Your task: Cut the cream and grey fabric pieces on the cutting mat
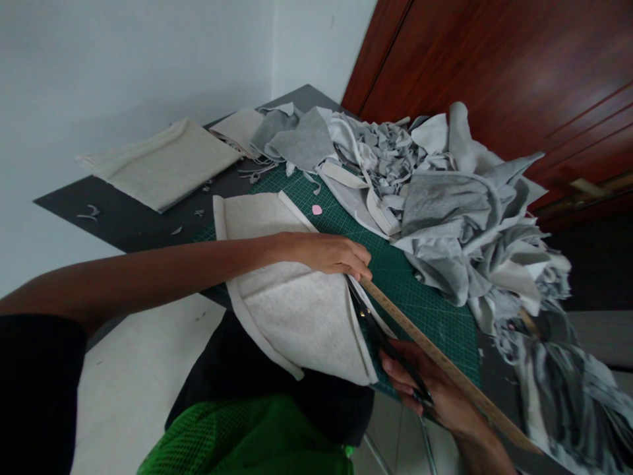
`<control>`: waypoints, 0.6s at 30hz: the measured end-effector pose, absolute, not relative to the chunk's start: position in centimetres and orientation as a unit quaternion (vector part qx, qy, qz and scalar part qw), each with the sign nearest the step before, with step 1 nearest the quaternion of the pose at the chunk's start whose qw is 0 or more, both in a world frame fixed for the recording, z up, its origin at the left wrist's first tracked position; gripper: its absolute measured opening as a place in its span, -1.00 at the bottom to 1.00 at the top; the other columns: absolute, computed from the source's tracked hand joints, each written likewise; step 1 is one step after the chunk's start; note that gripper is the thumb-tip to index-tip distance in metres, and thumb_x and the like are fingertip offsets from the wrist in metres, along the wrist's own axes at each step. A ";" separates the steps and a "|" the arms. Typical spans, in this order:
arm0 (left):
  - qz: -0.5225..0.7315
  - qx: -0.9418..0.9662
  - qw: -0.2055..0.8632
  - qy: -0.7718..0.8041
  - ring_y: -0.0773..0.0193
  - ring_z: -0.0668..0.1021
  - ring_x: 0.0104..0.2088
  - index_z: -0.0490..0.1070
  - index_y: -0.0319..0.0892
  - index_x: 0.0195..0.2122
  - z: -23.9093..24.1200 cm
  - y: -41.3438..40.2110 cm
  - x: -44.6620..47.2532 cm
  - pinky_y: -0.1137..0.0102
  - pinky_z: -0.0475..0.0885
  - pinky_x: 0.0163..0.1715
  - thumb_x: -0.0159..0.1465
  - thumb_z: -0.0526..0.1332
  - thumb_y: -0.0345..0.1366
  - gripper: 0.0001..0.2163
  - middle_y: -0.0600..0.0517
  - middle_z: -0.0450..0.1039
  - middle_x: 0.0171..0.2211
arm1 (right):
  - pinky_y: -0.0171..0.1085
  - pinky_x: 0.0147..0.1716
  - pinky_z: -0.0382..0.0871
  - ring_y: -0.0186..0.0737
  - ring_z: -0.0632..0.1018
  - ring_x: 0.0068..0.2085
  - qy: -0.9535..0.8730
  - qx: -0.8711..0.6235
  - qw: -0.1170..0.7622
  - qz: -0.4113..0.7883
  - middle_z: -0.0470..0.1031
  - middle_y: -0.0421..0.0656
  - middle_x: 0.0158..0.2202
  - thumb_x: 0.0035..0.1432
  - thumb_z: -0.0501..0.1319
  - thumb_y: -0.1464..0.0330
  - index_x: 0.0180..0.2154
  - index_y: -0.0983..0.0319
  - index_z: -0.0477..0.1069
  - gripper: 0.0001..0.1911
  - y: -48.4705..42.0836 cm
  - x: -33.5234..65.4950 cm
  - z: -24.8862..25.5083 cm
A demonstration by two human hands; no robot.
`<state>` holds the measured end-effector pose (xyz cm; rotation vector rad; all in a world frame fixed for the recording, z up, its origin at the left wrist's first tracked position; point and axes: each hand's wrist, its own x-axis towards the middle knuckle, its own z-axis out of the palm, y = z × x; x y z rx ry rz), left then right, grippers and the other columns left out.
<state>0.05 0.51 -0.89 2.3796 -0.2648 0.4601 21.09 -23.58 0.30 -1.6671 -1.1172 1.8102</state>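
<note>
A pale cream piece of fabric [297,310] lies over the front of the green cutting mat [420,277], its lower part hanging off the near edge. Across it reaches my left arm, and my left hand [331,253] has its fingers closed on the fabric's right edge. My right hand [413,373] grips black-handled scissors [378,330]. Their blades run along that edge, tips close to the left fingertips, with a narrow strip of cloth beside them. A wooden ruler [445,364] lies slantwise on the mat, passing just beyond the right hand.
Grey and white fabric scraps [450,211] are heaped along the right and back of the dark table [119,224]. A folded cream cloth [168,161] lies at the back left. A small pink piece [317,210] rests on the mat. Behind stand a white wall and a reddish wooden door [494,72].
</note>
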 end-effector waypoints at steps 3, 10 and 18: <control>0.179 0.913 0.355 -0.092 0.26 0.54 -0.22 0.56 -0.06 -0.05 -0.8 0.5 0.0 0.43 0.39 -0.19 0.37 0.13 -0.43 -0.74 -0.08 0.51 -0.26 | -0.49 -0.71 0.06 -0.51 0.10 -0.59 -0.404 -0.603 0.215 0.654 0.09 -0.34 -0.52 0.14 0.27 -0.01 -0.32 0.25 0.39 -0.57 -23.6 21.1 0.3; 0.171 0.904 0.383 -0.079 0.25 0.55 -0.21 0.57 -0.01 -0.07 -0.8 0.5 0.0 0.41 0.40 -0.18 0.33 0.16 -0.44 -0.74 -0.07 0.53 -0.26 | -0.42 -0.70 0.03 -0.48 0.09 -0.59 -0.400 -0.623 0.213 0.637 0.10 -0.32 -0.52 0.06 0.33 0.02 -0.36 0.21 0.38 -0.60 -23.5 20.7 1.0; 0.178 0.889 0.415 -0.078 0.24 0.56 -0.23 0.58 -0.02 -0.07 -0.9 0.6 0.1 0.41 0.41 -0.20 0.30 0.21 -0.45 -0.74 -0.07 0.53 -0.29 | -0.39 -0.71 0.01 -0.47 0.09 -0.60 -0.404 -0.624 0.209 0.635 0.08 -0.32 -0.54 0.06 0.35 0.05 -0.40 0.19 0.36 -0.64 -23.5 20.7 0.9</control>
